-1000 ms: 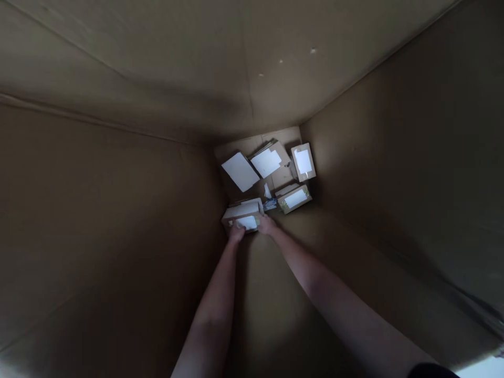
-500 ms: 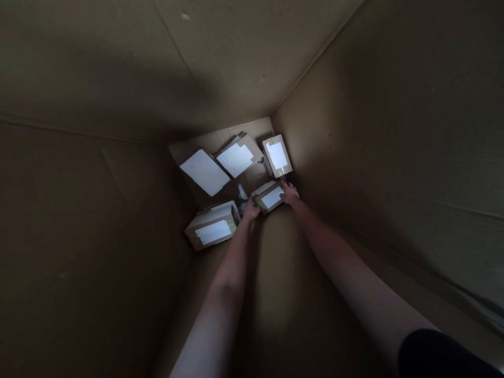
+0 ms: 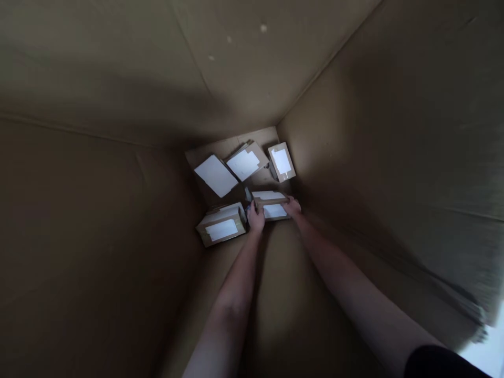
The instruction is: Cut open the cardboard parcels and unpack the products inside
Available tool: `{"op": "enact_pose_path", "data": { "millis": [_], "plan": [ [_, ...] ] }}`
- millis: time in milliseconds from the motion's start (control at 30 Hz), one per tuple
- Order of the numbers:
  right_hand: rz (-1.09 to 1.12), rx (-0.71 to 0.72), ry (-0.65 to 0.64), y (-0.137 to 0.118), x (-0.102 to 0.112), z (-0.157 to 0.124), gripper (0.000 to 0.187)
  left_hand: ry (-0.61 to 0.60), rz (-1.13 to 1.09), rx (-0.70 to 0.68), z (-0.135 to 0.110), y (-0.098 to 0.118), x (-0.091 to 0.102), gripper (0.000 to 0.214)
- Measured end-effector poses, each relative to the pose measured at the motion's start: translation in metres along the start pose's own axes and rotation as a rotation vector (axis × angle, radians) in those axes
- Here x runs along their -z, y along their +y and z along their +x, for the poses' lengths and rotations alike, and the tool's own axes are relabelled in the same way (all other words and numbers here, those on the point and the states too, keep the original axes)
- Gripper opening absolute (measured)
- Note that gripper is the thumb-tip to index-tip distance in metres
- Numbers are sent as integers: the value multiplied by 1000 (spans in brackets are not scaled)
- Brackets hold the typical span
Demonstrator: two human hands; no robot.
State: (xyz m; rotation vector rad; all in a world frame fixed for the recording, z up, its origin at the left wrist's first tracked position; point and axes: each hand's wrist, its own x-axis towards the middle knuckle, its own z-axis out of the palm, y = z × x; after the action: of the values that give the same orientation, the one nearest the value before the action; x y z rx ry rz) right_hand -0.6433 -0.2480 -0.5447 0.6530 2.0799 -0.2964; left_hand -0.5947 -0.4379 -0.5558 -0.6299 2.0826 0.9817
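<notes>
Deep inside a big cardboard container, a small cardboard box [image 3: 274, 211] with white labels is gripped between both my hands. My left hand [image 3: 256, 216] closes on its left end, thumb up along the side. At the right end, my right hand [image 3: 292, 206] has its fingers over the edge. Just left of my left hand is a larger labelled carton [image 3: 221, 229]. A scrap of pale material [image 3: 248, 193] shows beside the held box, too small to make out.
Behind lie a white-faced flat package [image 3: 216, 175], a labelled cardboard package [image 3: 247, 161] and a small upright box [image 3: 282, 161] near the right wall. Tall cardboard walls [image 3: 354, 157] rise on the sides. Light enters at the lower right.
Both hands have closed more firmly on the small box's ends. The box has turned squarer to me and its top shows more. The view has shifted slightly.
</notes>
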Motion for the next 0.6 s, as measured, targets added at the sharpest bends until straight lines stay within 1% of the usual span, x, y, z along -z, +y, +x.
{"op": "enact_pose_path", "data": {
  "millis": [67, 167, 233, 267, 300, 367, 433, 500, 533, 600],
  "plan": [
    [12, -4, 81, -13, 8, -40, 55, 118, 0, 43, -25, 8, 32, 65],
    [8, 116, 212, -44, 12, -101, 44, 260, -9, 113, -65, 9, 81, 55],
    [-15, 198, 285, -72, 8, -139, 41, 307, -19, 199, -90, 5, 107, 54],
    [-24, 251, 290, -87, 4, -157, 39, 305, -27, 223, -101, 3, 117, 53],
    [-31, 312, 272, -102, 0, -173, 37, 287, -35, 230, -110, 1, 124, 51],
    [-47, 402, 204, -131, -5, -198, 31, 223, -42, 249, -125, 1, 131, 47],
    [-70, 389, 157, -152, -4, -211, 28, 170, -39, 307, -132, 2, 135, 45],
    [-99, 338, 128, -164, 3, -213, 28, 152, -30, 343, -133, 0, 137, 44],
    [-113, 340, 114, -167, 7, -212, 29, 152, -20, 326, -131, -2, 139, 43],
    [-141, 402, 81, -168, 14, -206, 28, 158, 8, 279, -122, -9, 144, 40]
  ]
}}
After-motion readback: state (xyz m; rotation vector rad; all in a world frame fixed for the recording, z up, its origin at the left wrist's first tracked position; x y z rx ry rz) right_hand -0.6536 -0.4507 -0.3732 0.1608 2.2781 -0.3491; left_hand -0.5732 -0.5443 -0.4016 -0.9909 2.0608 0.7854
